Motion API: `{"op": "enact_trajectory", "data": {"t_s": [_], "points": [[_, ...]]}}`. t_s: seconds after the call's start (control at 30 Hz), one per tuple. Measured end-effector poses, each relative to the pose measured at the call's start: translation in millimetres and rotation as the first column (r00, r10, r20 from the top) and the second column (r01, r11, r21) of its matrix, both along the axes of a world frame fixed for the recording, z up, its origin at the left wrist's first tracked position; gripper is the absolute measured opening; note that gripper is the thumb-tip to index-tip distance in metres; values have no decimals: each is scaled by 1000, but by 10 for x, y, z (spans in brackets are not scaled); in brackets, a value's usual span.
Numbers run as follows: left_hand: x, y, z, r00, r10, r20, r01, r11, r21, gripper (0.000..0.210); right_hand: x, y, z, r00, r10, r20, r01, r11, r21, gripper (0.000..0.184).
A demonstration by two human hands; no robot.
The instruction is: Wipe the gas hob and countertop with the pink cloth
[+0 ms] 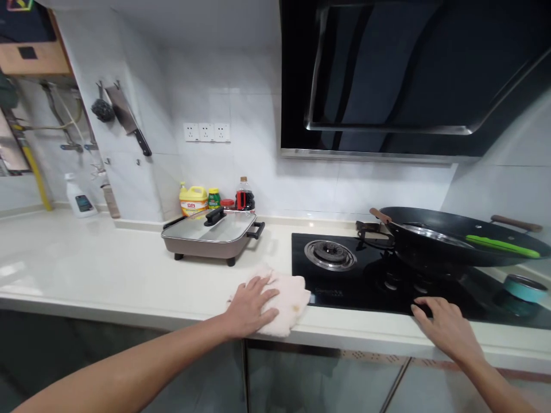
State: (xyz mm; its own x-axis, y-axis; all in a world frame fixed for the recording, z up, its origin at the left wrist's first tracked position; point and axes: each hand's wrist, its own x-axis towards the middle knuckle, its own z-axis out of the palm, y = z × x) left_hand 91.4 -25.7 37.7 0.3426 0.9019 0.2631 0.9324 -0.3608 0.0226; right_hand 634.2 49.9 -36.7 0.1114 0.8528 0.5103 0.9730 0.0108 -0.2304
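My left hand lies with its fingers spread over a pale pink cloth on the white countertop, left of the stove. The cloth has a small brownish stain and reaches the counter's front edge. My right hand rests at the front edge of the black glass gas stove, its thumb apart from loosely bent fingers and no object visible in it. Behind the cloth stands an electric pan with a glass lid. A bare burner shows on the stove's left side.
A large black wok with a green-handled utensil sits on the right burner. Near it is a teal round container. A dark range hood hangs above. Bottles line the wall; a cleaver hangs left.
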Motion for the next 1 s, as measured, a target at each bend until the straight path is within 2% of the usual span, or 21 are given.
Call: {"op": "enact_trajectory", "data": {"t_s": [0.13,0.27,0.43,0.57,0.73,0.87,1.0], "points": [[-323,61,66,980,187,-68,-191,980,-55,57,10,14,-14,1000,-7,-4,7,1000,-8,55],[-300,316,54,959,264,-105,-263,965,19,58,-14,0,-2,999,-32,2,32,999,-12,57],[31,810,24,961,276,-14,-273,957,97,50,-71,-49,37,999,-41,8,41,999,-12,53],[386,1224,43,971,226,84,-232,970,68,47,-104,-79,55,1000,-27,4,27,1000,5,50],[849,1824,57,974,188,125,-189,982,-2,47,-95,-87,46,999,14,-35,-12,999,43,44],[1110,2441,116,954,272,127,-260,960,-99,53,-96,-120,64,999,34,-41,-31,997,67,38],[1225,3036,196,932,345,109,-327,933,-153,58,-117,-163,99,997,70,-18,-68,993,92,34]]}}
